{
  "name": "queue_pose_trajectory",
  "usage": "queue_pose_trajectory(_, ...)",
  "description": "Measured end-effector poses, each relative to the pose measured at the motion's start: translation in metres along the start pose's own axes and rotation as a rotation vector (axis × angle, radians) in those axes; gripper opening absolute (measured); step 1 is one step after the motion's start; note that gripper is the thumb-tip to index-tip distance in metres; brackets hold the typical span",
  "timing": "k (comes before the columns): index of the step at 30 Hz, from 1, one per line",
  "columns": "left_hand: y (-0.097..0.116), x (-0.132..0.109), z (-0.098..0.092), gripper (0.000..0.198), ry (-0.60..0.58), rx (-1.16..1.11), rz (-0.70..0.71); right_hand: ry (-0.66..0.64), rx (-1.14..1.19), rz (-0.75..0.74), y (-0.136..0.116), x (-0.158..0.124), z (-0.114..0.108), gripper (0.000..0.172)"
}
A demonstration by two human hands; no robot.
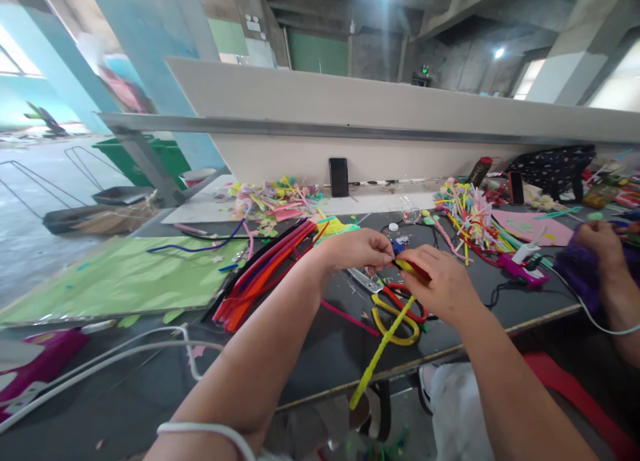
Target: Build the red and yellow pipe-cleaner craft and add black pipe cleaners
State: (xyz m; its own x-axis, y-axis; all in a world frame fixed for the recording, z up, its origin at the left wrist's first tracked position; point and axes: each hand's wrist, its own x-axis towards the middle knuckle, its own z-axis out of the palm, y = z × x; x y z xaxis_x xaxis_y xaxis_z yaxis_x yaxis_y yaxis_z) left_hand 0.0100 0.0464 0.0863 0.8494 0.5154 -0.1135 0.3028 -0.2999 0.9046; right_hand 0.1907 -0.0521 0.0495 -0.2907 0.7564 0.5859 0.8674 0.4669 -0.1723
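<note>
My left hand (pixel 361 251) is closed, thumb and fingertips pinched together above the table's middle. What lies in that pinch is too small to make out. Close beside it, my right hand (pixel 436 274) is closed around a fuzzy yellow pipe cleaner (pixel 383 354), whose long twisted stem slants down past the table edge. Some yellow and dark red material shows under the right fingers, partly hidden. Beneath the hands lie scissors (pixel 419 333) with red and yellow handles. A small blue object (pixel 399 246) is just behind the fingertips. Left of my left forearm rests a bundle of red, orange, purple and black pipe cleaners (pixel 267 268).
Green sheets (pixel 120 274) lie at left, near a magenta glue gun (pixel 47 364) with a white cable. Pastel pipe-cleaner piles (pixel 467 214), a phone (pixel 339 177) and a magenta power strip (pixel 523 269) stand farther back. Another person's hand (pixel 600 241) is at right.
</note>
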Motion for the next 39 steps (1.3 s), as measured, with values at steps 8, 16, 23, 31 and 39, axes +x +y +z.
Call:
queue_pose_trajectory(8, -0.007, 0.006, 0.003, 0.015, 0.069, 0.149, 0.088, 0.005, 0.005, 0.008, 0.003, 0.001, 0.002, 0.019)
queue_pose_trajectory(16, 0.016, 0.002, 0.027, 0.011, 0.670, 0.636, 0.264, 0.130, 0.047, 0.129, 0.013, -0.002, -0.008, 0.020)
queue_pose_trajectory(23, 0.021, -0.001, 0.058, 0.015, 0.591, 1.027, 0.280, 0.138, 0.014, 0.189, 0.021, -0.005, -0.008, 0.021)
queue_pose_trajectory(31, 0.013, 0.010, 0.069, 0.018, 0.632, 1.165, 0.265, 0.128, -0.003, 0.197, 0.019, -0.004, -0.008, 0.021)
queue_pose_trajectory(39, 0.001, 0.018, 0.041, 0.013, 0.388, 0.342, 0.222, 0.148, 0.054, 0.165, 0.017, -0.004, -0.008, 0.021)
